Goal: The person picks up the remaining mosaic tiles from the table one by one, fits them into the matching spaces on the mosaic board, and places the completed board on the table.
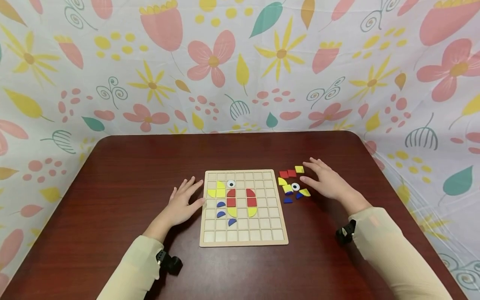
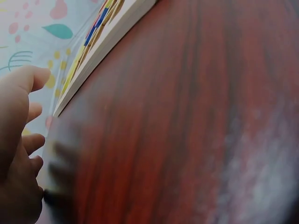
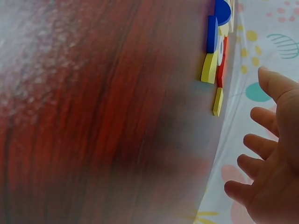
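Note:
A square wooden grid board (image 1: 262, 235) lies on the table with yellow, red and blue pieces set in its cells, along with a white round eye piece (image 1: 231, 183). At its left edge is my left hand (image 1: 182, 203), fingers spread, fingertips right by the rim and nothing held. To the right of the board lies a loose cluster of pieces: red squares (image 1: 287, 173), a yellow square (image 1: 299, 169), blue half-rounds (image 1: 288, 201) and another eye piece (image 1: 295, 187). My right hand (image 1: 327, 181) hovers just right of that cluster, its fingers extended and holding nothing.
The dark reddish-brown table (image 1: 150, 166) has rounded far corners. Behind and beside it hangs a white cloth (image 1: 247, 104) with flower and leaf prints. A small black wrist camera (image 1: 170, 262) sits on the left sleeve, and another (image 1: 346, 232) on the right.

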A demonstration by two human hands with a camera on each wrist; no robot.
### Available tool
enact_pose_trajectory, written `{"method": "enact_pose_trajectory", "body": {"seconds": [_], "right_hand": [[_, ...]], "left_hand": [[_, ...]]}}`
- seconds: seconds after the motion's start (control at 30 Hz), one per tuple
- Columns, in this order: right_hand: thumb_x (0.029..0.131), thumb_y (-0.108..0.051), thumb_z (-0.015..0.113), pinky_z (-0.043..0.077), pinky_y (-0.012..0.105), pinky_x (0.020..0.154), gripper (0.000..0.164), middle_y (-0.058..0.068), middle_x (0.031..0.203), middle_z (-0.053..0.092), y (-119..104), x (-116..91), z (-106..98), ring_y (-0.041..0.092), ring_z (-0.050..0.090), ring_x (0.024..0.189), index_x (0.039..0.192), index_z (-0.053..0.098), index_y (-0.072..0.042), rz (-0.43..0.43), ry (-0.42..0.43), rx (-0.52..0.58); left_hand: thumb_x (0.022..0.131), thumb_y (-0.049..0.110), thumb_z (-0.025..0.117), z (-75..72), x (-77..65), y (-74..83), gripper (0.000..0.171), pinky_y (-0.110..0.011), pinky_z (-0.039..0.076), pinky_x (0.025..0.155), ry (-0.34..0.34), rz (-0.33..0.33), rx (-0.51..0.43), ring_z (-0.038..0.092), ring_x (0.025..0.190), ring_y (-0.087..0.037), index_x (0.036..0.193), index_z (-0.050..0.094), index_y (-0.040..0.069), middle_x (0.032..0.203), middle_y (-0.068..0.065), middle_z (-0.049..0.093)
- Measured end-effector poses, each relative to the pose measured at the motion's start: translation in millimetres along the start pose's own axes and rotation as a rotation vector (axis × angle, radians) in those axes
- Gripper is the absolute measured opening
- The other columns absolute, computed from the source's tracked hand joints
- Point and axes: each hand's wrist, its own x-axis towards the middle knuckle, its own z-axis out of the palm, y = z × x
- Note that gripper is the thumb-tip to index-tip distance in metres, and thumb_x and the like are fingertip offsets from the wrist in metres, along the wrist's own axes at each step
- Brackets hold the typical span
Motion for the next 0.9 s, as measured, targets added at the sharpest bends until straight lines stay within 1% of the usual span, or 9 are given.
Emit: {"method": "enact_pose_trajectory", "body": {"seconds": [0.17, 0.37, 0.53, 0.67, 0.9], "right_hand": [[0.092, -0.051, 0.052, 0.02, 0.063, 0.11, 0.072, 0.025, 0.153, 0.023, -1, 4, 1, 0.045, 0.018, 0.141, 0.145, 0.037, -0.004, -0.001, -0.015, 0.026], [0.093, -0.046, 0.054, 0.025, 0.063, 0.108, 0.068, 0.028, 0.15, 0.028, -2, 10, 2, 0.047, 0.027, 0.137, 0.142, 0.04, -0.002, -0.025, -0.021, 0.038], [0.093, -0.035, 0.059, 0.028, 0.061, 0.107, 0.06, 0.028, 0.145, 0.035, -3, 15, 3, 0.045, 0.032, 0.134, 0.138, 0.044, 0.001, -0.039, -0.013, 0.051], [0.092, -0.026, 0.062, 0.028, 0.061, 0.107, 0.052, 0.028, 0.144, 0.037, -4, 20, 4, 0.045, 0.033, 0.134, 0.135, 0.049, 0.0, -0.055, -0.003, 0.064], [0.091, -0.025, 0.064, 0.028, 0.061, 0.107, 0.046, 0.028, 0.145, 0.035, -8, 27, 5, 0.047, 0.032, 0.133, 0.129, 0.056, -0.002, -0.065, -0.012, 0.054]], "left_hand": [[0.092, 0.037, 0.058, 2.3, -0.5, -0.3, 0.06, -0.067, 0.001, 0.11, -0.004, 0.005, -0.029, 0.012, 0.145, -0.039, 0.146, 0.04, 0.017, 0.156, -0.016, 0.022], [0.09, 0.036, 0.061, 2.4, -2.3, -0.2, 0.06, -0.068, -0.003, 0.109, -0.014, 0.011, -0.089, 0.012, 0.145, -0.04, 0.143, 0.043, 0.015, 0.155, -0.018, 0.026], [0.089, 0.034, 0.064, 1.6, -3.5, 0.5, 0.06, -0.067, -0.006, 0.11, -0.018, 0.011, -0.127, 0.011, 0.145, -0.04, 0.141, 0.046, 0.013, 0.154, -0.019, 0.026], [0.087, 0.034, 0.066, 2.9, -3.1, 0.3, 0.059, -0.066, -0.006, 0.11, -0.018, 0.02, -0.117, 0.01, 0.145, -0.039, 0.14, 0.048, 0.014, 0.155, -0.018, 0.026], [0.086, 0.033, 0.068, 5.4, -1.2, -0.1, 0.058, -0.066, -0.005, 0.11, -0.008, 0.025, -0.07, 0.011, 0.145, -0.038, 0.138, 0.05, 0.016, 0.155, -0.017, 0.025]]}}
